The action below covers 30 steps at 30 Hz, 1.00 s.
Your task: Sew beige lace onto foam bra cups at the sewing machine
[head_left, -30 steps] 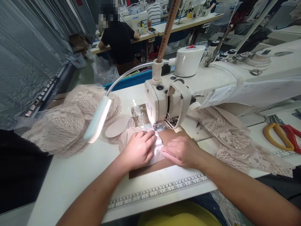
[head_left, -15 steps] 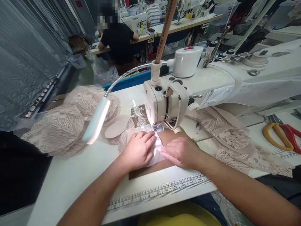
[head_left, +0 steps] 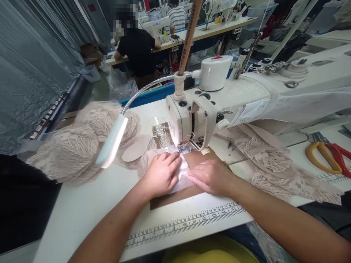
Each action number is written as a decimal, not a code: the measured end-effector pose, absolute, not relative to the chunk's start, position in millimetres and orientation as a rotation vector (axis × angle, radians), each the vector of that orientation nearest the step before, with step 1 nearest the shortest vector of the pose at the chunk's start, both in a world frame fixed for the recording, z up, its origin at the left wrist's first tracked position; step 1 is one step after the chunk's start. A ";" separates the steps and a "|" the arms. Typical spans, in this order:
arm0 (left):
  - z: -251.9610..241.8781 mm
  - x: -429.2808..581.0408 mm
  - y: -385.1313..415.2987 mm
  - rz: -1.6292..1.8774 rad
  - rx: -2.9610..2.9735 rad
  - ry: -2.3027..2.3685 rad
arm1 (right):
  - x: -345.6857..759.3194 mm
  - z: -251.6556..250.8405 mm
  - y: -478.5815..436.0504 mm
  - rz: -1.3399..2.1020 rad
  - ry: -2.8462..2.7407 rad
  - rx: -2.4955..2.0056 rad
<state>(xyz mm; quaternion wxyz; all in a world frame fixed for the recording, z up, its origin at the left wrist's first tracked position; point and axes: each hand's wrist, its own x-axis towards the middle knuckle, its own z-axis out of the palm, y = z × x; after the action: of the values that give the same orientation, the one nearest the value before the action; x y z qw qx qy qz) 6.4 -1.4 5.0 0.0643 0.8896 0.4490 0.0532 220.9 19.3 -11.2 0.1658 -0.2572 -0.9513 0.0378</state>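
Observation:
My left hand (head_left: 161,174) lies flat on a pale lace piece (head_left: 183,171) just in front of the sewing machine (head_left: 219,98), its fingers stretched toward the needle. My right hand (head_left: 210,176) rests beside it on the right, fingers together and flat, pressing the lace edge against the brown panel (head_left: 197,159) on the table. The lace runs under the presser foot (head_left: 184,148), lit by the gooseneck lamp (head_left: 112,140).
A heap of lace pieces (head_left: 79,146) lies at the left, more lace (head_left: 276,168) at the right. Yellow and red scissors (head_left: 327,155) lie far right. A printed ruler (head_left: 186,223) runs along the table's front edge. Another person (head_left: 137,47) sits at a bench behind.
Both hands stay pressed on the lace in nearly the same place. The view has shifted slightly, so the machine sits a little to the left.

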 end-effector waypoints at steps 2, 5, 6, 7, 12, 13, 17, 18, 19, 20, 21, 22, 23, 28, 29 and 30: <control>5.2 6.7 -1.8 0.154 2.683 1.356 | 221.0 -11.2 19.4 0.108 -2.713 -0.734; 5.6 7.1 -2.1 0.143 2.682 1.354 | 220.8 -11.6 19.5 0.093 -2.719 -0.732; 5.6 7.2 -2.0 0.142 2.682 1.354 | 220.8 -11.7 19.5 0.090 -2.721 -0.735; 5.5 7.2 -1.9 0.144 2.683 1.352 | 220.7 -11.8 19.5 0.089 -2.724 -0.740; 4.2 6.6 -1.1 0.168 2.686 1.357 | 221.1 -11.9 19.9 0.116 -2.730 -0.733; 4.0 6.6 -1.0 0.170 2.687 1.357 | 221.2 -12.0 19.9 0.121 -2.727 -0.731; 3.7 7.0 0.0 0.163 2.691 1.354 | 221.2 -12.4 19.4 0.127 -2.725 -0.740; 3.8 7.2 0.7 0.161 2.692 1.356 | 221.0 -12.5 19.3 0.125 -2.724 -0.746; 3.8 7.3 1.6 0.158 2.693 1.358 | 220.8 -12.8 19.2 0.121 -2.722 -0.753; 3.7 7.2 2.9 0.154 2.693 1.363 | 220.6 -13.1 19.2 0.116 -2.720 -0.758; 3.6 7.0 4.3 0.149 2.694 1.368 | 220.4 -13.5 19.2 0.112 -2.717 -0.763; 3.4 6.6 5.8 0.142 2.696 1.370 | 220.3 -14.1 19.4 0.112 -2.717 -0.767; 3.1 6.0 7.3 0.137 2.698 1.370 | 220.2 -14.6 19.6 0.115 -2.715 -0.773; 3.4 2.4 9.0 0.159 2.715 1.358 | 220.3 -16.2 20.6 0.155 -2.700 -0.828; 3.9 2.3 8.0 0.166 2.717 1.349 | 220.3 -16.3 20.6 0.155 -2.701 -0.832; 4.5 2.5 6.7 0.171 2.718 1.339 | 220.3 -16.4 20.4 0.156 -2.706 -0.831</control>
<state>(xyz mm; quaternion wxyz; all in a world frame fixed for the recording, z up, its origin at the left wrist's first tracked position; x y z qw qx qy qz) 2.5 6.7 4.5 0.0535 0.8943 0.4406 0.0564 220.3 20.4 -16.4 0.1526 -0.2897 -0.9433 0.0543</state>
